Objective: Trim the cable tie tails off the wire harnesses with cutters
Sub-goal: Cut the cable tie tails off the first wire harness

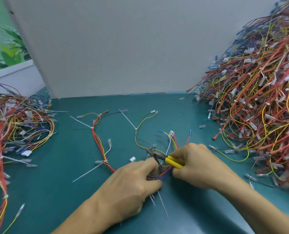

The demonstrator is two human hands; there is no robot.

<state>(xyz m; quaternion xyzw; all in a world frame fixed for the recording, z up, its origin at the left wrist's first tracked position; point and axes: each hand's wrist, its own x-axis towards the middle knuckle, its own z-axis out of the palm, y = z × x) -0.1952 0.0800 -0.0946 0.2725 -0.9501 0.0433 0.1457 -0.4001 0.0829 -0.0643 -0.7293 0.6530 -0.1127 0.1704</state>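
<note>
Mid-mat [59,196], right hand [196,168] clenched cutters [166,159]; left hand [133,188] pinched harness [164,174] just beneath cutter head; its ends fanned beyond both hands.

A dark teal desk [69,191] fills the lower view, its surface smooth with a soft sheen near the front edge. A plain pale grey panel [115,48] stands upright along its back. Left of the panel are a low white ledge [13,76] and a wall picture of green leaves [3,39]. The light is even.

Two hands [128,188] [196,168], one pair of cutters [165,158], two harness heaps [13,129] [258,98], seemingly two loose harnesses [96,139] [135,137].
</note>
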